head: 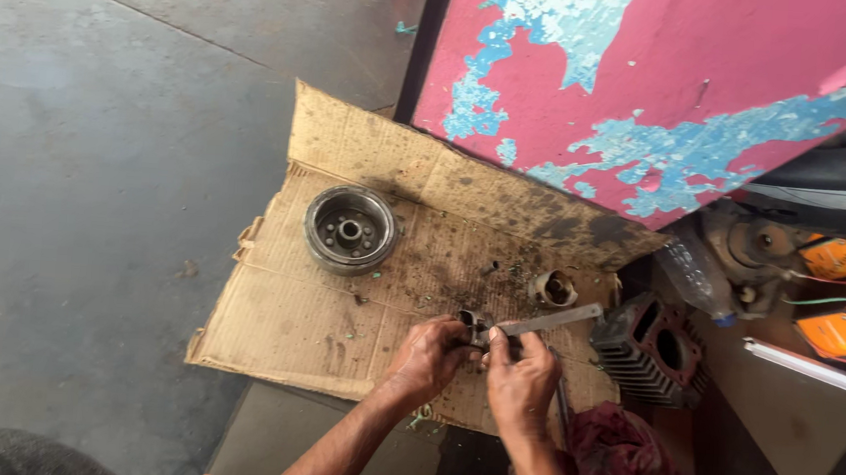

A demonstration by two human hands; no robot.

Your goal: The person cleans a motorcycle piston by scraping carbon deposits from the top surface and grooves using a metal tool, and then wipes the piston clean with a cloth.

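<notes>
Over the oily cardboard sheet point(319, 310), just right of the round flywheel point(350, 229), the left hand point(427, 357) is pinching a small dark metal part point(473, 325) while the right hand point(522, 378) is gripping a flat metal tool point(551, 320), best kept steady and flat against it.

Small repair workshop, floor-level work. Oil-stained cardboard sheet point(338, 311) is serving as a work mat on a bare concrete floor point(102, 146). Engine parts are lying about: a round flywheel rotor point(350, 229), a finned cylinder block point(648, 354), a small piston-like part point(554, 288). A red rag point(620, 465) is sitting by the mat. A pink panel point(672, 76) with peeling blue paint is standing behind. Grime is showing everywhere.
</notes>
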